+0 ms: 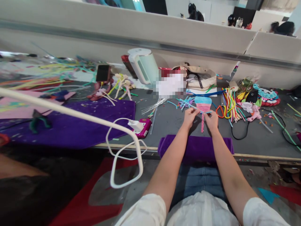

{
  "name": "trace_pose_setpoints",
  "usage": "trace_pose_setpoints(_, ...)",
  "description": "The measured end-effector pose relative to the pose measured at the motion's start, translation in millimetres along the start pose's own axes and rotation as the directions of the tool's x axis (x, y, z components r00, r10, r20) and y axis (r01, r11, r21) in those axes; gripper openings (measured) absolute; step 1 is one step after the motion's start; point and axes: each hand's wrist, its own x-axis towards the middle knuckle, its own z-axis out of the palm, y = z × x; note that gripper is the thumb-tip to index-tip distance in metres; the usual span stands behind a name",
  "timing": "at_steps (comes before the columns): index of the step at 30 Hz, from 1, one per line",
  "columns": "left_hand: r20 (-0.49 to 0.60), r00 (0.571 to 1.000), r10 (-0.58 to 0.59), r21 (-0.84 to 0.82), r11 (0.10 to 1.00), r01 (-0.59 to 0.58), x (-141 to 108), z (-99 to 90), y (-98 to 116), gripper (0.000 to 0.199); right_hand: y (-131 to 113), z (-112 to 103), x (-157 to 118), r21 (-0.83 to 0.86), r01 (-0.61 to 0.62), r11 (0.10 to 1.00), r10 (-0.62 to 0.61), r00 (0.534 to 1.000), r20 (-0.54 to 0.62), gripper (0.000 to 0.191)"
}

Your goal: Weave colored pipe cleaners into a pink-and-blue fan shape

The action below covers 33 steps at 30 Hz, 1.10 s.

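On the grey table before me lies a flat fan-shaped piece point(203, 102), striped blue at the top and pink below, with a narrow pink stem pointing toward me. A short light blue strip, which looks like a pipe cleaner point(208, 112), crosses it where the stem begins. My left hand point(191, 117) pinches this strip on one side of the stem. On the other side, my right hand point(212, 120) has its fingertips closed on the strip as well. Just behind the left hand is a loose pile of blue and purple pipe cleaner pieces point(186, 103).
A rolled purple towel point(195, 147) lies under my forearms at the table edge. Orange-handled scissors point(220, 111) and several coloured pipe cleaners point(231, 105) lie to the right. A pale green kettle point(147, 67) stands behind. A white cable point(138, 160) hangs at left near a pink power strip point(144, 128).
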Motion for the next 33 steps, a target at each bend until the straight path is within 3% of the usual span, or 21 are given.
trace_pose_setpoints(3, -0.007, 0.998, -0.063, 0.009, 0.998, 0.063, -1, 1.4, -1, 0.039, -7, -2, -4, -0.213, 0.123, 0.969, -0.141, 0.987, -0.071, 0.01)
trace_pose_setpoints(8, -0.038, 0.995, -0.094, 0.003, 0.996, 0.094, 0, 1.4, -6, 0.042, -16, -4, -10, -0.408, 0.296, 0.864, -0.318, 0.948, 0.014, 0.013)
trace_pose_setpoints(11, -0.066, 0.996, -0.066, -0.016, 0.998, 0.065, 2, -0.2, -8, 0.041, -16, -1, -10, -0.396, 0.278, 0.875, -0.294, 0.956, 0.022, 0.013)
trace_pose_setpoints(14, -0.07, 0.996, -0.055, -0.011, 0.998, 0.054, 2, -1.2, -6, 0.037, -13, 1, -8, -0.314, 0.16, 0.936, -0.171, 0.985, -0.009, 0.013)
trace_pose_setpoints(18, -0.034, 0.999, -0.024, -0.034, 0.999, 0.023, 0, -0.4, -1, 0.034, -8, 1, -4, -0.123, -0.007, 0.992, 0.006, 1.0, -0.012, 0.013)
trace_pose_setpoints(22, -0.018, 1.0, -0.014, -0.054, 0.998, 0.013, 0, 1.0, 1, 0.033, -2, 0, 0, 0.101, -0.106, 0.989, 0.098, 0.992, 0.076, 0.015)
trace_pose_setpoints(24, -0.004, 0.999, -0.034, -0.058, 0.998, 0.034, 0, 1.4, -1, 0.035, -2, 0, 1, 0.1, -0.101, 0.99, 0.095, 0.994, 0.059, 0.015)
trace_pose_setpoints(28, -0.007, 0.994, -0.108, -0.049, 0.993, 0.107, 0, 1.3, -7, 0.04, -7, -2, -3, -0.161, 0.029, 0.987, -0.038, 0.998, -0.058, 0.011)
trace_pose_setpoints(33, -0.025, 0.995, -0.099, -0.03, 0.995, 0.098, 1, 0.2, -9, 0.04, -15, -3, -9, -0.301, 0.177, 0.937, -0.189, 0.982, -0.012, 0.011)
